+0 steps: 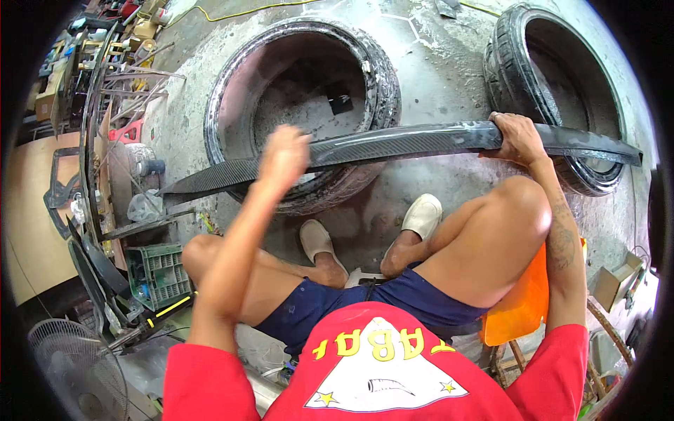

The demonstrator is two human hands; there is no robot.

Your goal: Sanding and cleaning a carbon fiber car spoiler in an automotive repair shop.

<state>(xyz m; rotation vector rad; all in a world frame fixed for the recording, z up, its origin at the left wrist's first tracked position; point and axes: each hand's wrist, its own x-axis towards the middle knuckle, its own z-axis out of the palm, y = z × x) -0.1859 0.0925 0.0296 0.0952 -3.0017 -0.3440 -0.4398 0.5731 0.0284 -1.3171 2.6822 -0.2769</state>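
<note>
A long, slightly curved black strip with a woven carbon-fibre pattern [407, 142], shaped like a car spoiler, lies crosswise in front of my knees. It passes over the near side of one tyre [382, 105] and across a second tyre [497, 70] on the right. My right hand [518, 140] is closed around the strip right of its middle, thumb on the near side. Over the left half of the strip is my left hand [284, 158], smeared by motion. Its fingers are unclear, and whether it touches the strip or holds anything cannot be made out.
Left of my legs are a green plastic crate [158, 274] and a standing fan [77, 372]. Frames and assorted clutter line the far left, beside a plywood board [28, 210]. An orange chair [523, 302] and a cardboard box [618, 281] are at right. A yellow cable [260, 8] crosses the far floor.
</note>
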